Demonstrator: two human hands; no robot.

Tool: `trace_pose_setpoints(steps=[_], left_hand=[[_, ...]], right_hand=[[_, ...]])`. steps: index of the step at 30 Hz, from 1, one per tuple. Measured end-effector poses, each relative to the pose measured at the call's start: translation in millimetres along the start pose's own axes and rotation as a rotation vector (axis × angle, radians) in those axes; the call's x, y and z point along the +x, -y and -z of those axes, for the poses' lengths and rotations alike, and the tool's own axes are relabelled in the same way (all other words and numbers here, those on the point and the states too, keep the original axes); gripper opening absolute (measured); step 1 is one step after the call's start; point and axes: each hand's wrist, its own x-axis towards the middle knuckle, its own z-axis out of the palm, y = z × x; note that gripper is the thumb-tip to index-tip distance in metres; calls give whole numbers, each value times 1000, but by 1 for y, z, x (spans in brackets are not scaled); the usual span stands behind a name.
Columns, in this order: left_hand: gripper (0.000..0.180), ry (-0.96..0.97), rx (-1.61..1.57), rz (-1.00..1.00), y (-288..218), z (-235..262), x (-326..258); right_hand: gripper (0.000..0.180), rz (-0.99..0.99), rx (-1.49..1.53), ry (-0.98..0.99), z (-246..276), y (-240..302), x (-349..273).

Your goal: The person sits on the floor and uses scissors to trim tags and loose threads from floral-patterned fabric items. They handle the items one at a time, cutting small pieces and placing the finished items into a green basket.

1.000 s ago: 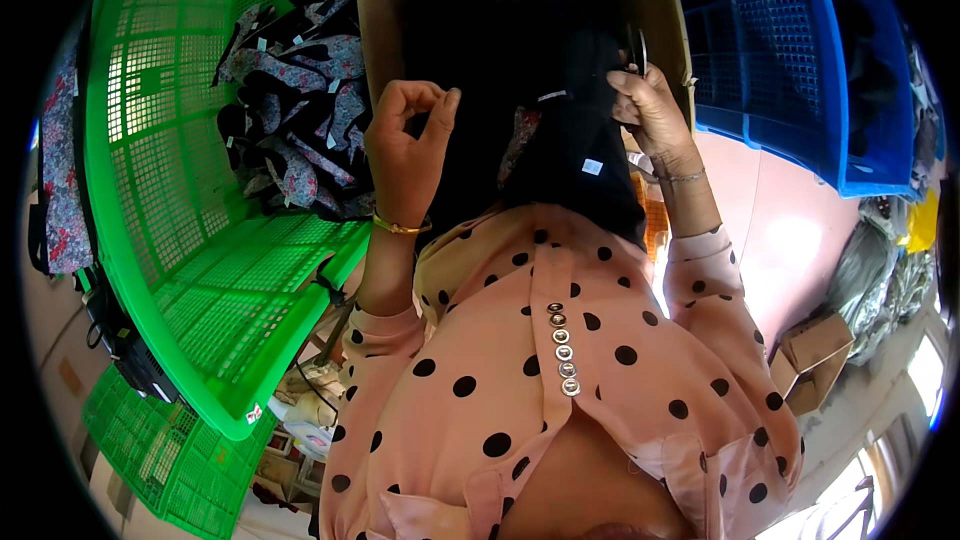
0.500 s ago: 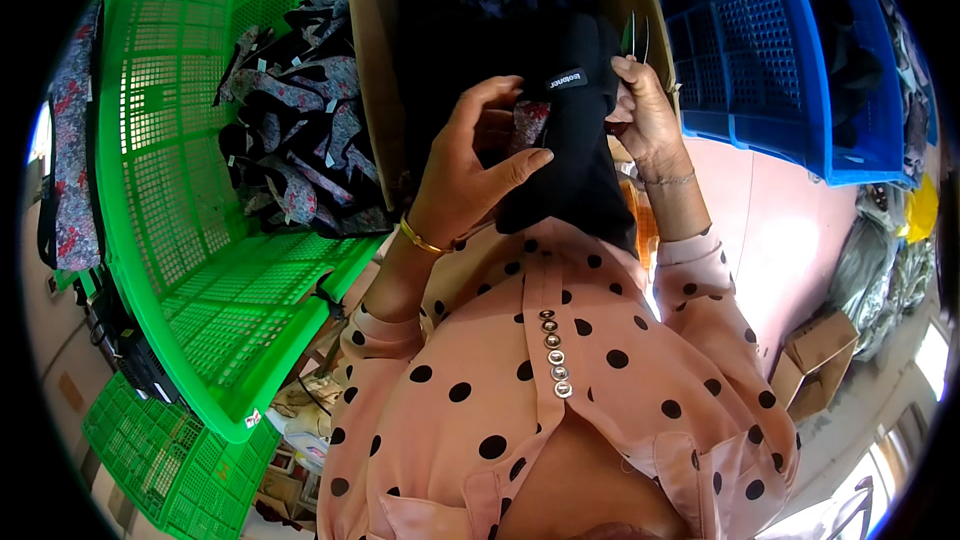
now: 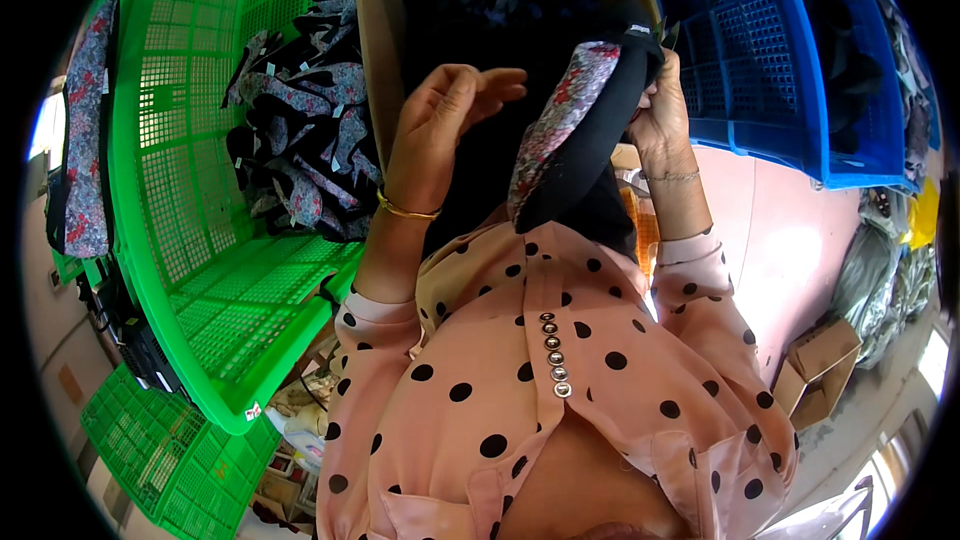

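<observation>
My right hand (image 3: 661,118) is closed on the upper end of a long black-and-floral fabric piece (image 3: 572,112). A small pale label shows near that end. Two narrow dark blades of what looks like thread snips (image 3: 671,35) stick up beside its fingers; the handle is hidden in the hand. The piece hangs down and to the left toward my blouse, floral side partly turned up. My left hand (image 3: 436,125) is off the cloth, to its left, with fingers stretched out and nothing in them. Dark cloth (image 3: 455,175) lies beneath both hands.
On the left stands a green plastic crate (image 3: 245,290) with several floral-and-black pieces (image 3: 300,110) inside. A cardboard box (image 3: 378,40) of dark items is ahead. To the right is a blue crate (image 3: 760,80); a small open carton (image 3: 822,360) sits lower right.
My left hand has come off the fabric piece and moved left. The right hand has shifted slightly right with the piece, whose floral side has turned into view.
</observation>
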Motion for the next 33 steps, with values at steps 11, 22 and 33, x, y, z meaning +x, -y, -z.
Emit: trace_pose_setpoints(steps=[11,22,33], left_hand=[[29,398,103,208,-14,-9,-14],[30,-241,633,-409,-20,-23,-1],[29,-169,659,-384,-2,-19,1]], right_hand=[[29,42,-593,184,-8,-1,6],[39,676,-1445,354,-44,-3,-93],[26,498,-1406,351,-27,-10,-75]])
